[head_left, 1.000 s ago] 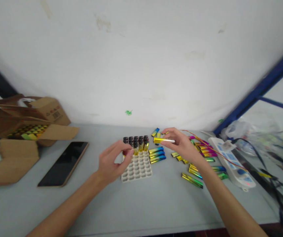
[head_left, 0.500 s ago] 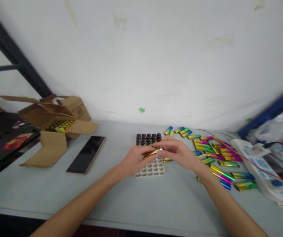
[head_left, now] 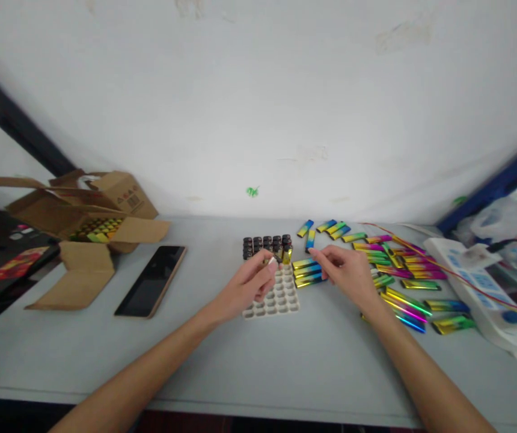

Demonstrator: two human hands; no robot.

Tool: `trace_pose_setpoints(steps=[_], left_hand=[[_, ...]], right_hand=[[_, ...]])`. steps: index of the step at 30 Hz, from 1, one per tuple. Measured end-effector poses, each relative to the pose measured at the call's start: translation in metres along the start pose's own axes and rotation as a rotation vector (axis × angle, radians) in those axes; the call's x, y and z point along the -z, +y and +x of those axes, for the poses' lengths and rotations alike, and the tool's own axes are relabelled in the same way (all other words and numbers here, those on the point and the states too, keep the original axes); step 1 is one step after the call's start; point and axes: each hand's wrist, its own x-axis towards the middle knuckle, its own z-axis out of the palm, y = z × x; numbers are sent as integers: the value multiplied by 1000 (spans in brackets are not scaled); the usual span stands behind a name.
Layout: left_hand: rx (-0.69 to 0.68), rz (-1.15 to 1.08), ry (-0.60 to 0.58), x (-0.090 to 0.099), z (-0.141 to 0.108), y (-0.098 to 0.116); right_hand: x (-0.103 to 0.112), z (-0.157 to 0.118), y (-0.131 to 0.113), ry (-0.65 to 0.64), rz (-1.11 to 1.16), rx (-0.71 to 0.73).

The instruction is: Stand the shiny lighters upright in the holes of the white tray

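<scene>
My left hand [head_left: 247,281] is closed in a pinch over the white tray [head_left: 281,299]. Something small with a pale edge shows at its fingertips, too small to make out. My right hand [head_left: 346,272] is right of the tray, its thumb and fingers apart and nothing visible held. Its fingertips are close to a blue-and-yellow shiny sleeve [head_left: 311,240]; whether they touch it is unclear. Several black-topped pieces [head_left: 267,242] stand in the tray's back rows, and a gold piece [head_left: 287,257] stands at their right front. Several metallic sleeves [head_left: 307,274] lie side by side against the tray.
More shiny coloured sleeves [head_left: 414,273] are spread across the right side, next to a white power strip [head_left: 479,294] with a red-yellow wire. At left lie a phone [head_left: 150,281] and an open cardboard box [head_left: 87,264] holding yellow pieces. A white wall stands behind.
My hands were together over the tray around a gold piece; now they are apart. The right hand has moved right towards the sleeves. A gold piece now shows standing in the tray.
</scene>
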Motion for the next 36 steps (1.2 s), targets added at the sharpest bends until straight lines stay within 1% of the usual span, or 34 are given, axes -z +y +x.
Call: trace_pose_setpoints(steps=[2, 3, 4, 6, 8, 11, 16, 20, 24, 28, 30, 32, 36], left_hand=[[18, 47, 57, 1, 1, 1], [11, 87, 96, 1, 1, 1], [2, 127, 136, 1, 2, 0], [0, 178, 205, 3, 3, -4], [2, 203, 243, 4, 5, -8], [-13, 229, 253, 6, 5, -11], [-11, 321, 273, 4, 6, -10], [18, 303, 298, 4, 7, -13], [65, 229, 272, 3, 8, -13], [85, 58, 174, 0, 4, -6], [57, -24, 104, -2, 3, -3], [16, -71, 63, -3, 1, 0], [-46, -143, 70, -3, 2, 2]], right_hand=[[1, -2, -1, 74, -72, 35], [1, -2, 0, 88, -96, 53], [0, -3, 0, 76, -104, 67], [-2, -3, 1, 9, -73, 98], [-4, -4, 1, -68, -25, 150], [-7, -5, 0, -133, -4, 208], [-9, -7, -5, -158, -24, 192], [-12, -9, -9, -187, -41, 189], [-13, -10, -10, -179, -73, 214], [-12, -9, -9, -149, -88, 221], [-11, -9, -7, -148, -95, 212], [-11, -8, -5, -159, -110, 203], [-13, -8, -2, -182, -131, 207]])
